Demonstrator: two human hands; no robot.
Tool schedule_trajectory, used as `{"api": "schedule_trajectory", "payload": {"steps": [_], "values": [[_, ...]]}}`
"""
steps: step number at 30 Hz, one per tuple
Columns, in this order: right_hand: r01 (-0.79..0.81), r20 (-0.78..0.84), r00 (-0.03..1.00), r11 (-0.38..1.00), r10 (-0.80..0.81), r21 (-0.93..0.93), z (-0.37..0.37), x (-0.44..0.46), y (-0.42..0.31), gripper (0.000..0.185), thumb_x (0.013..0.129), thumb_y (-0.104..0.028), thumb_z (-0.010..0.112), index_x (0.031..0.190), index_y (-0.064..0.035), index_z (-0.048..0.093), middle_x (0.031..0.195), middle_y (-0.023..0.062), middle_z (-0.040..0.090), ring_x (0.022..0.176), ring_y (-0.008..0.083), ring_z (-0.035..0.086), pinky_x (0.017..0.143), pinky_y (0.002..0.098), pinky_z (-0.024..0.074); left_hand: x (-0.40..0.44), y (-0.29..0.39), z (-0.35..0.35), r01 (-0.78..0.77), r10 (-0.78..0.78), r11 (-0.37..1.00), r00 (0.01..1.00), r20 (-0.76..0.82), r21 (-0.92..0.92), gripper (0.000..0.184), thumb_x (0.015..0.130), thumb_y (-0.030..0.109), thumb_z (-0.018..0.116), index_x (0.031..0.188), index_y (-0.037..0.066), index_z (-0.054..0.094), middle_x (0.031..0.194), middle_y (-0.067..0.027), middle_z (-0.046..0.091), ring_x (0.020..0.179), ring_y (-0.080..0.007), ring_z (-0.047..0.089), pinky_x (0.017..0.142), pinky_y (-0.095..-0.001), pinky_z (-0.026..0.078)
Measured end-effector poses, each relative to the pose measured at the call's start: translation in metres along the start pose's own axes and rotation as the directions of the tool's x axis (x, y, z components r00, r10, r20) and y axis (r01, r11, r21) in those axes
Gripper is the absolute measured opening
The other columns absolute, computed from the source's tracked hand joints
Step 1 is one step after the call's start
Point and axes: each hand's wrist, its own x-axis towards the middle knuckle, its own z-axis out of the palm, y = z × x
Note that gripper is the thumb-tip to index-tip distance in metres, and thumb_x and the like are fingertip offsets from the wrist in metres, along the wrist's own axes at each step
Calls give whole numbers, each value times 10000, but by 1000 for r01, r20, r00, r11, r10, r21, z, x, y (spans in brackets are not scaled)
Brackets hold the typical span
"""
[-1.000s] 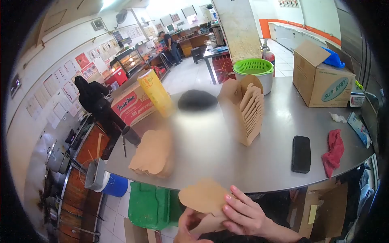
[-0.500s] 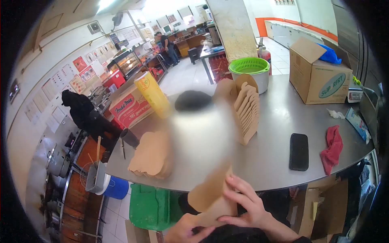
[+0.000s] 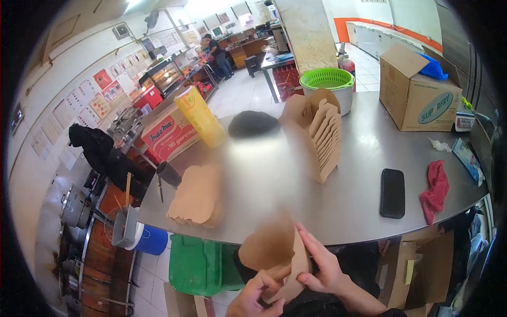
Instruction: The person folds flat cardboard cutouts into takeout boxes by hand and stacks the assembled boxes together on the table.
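Observation:
A brown paperboard food box, partly folded with its walls raised, is held in front of my body at the table's near edge. My left hand grips its lower left part, with bent fingers at the fold. On the right side, my right hand pinches the wall between thumb and fingers. A stack of flat brown box blanks lies on the table to the left. Farther back, several folded boxes stand nested in a row. A blurred patch hides the middle of the view.
On the steel table are a black phone, a red cloth, a large carton, a green basket in a pot, and an Indomie carton. A green bin stands below. Two people are in the background.
The box has turned and its walls stand more upright. My left hand has moved right and inward to the fold; my right hand has shifted along the wall. The person at left has moved slightly.

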Motion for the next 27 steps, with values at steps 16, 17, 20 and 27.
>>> {"api": "schedule_trajectory", "payload": {"steps": [16,17,20,27], "values": [[103,-63,991,978,-116,-181,-3,1,-2,861,727,-186,895,1421,93,468,1442,254,524,1308,366,558,1079,403,463,23,-2,-25,-60,-11,938,979,202,342,307,862,-73,652,1167,-43,673,1004,-167,715,836,-238,578,741,-331,483],[51,-144,987,989,-71,-138,0,2,-6,824,721,-194,898,1390,87,507,1435,250,534,1299,364,567,1062,403,473,22,-2,-26,-63,13,951,986,167,302,268,865,-73,651,1130,-51,682,977,-164,710,812,-221,567,716,-313,472],[130,-211,956,940,-204,-317,3,8,-2,776,718,-198,895,1358,73,550,1421,248,548,1295,359,571,1053,401,482,18,-6,-32,-2,-38,933,994,105,359,234,869,-77,640,1100,-64,673,971,-158,704,805,-217,568,704,-290,455],[105,-58,993,994,-107,-36,-7,15,-6,607,752,-173,861,1279,31,637,1342,169,637,1240,321,618,1038,419,501,31,1,-38,-243,61,824,936,347,512,272,829,-99,656,1095,-45,675,972,-152,704,787,-286,603,709,-339,498]]}}
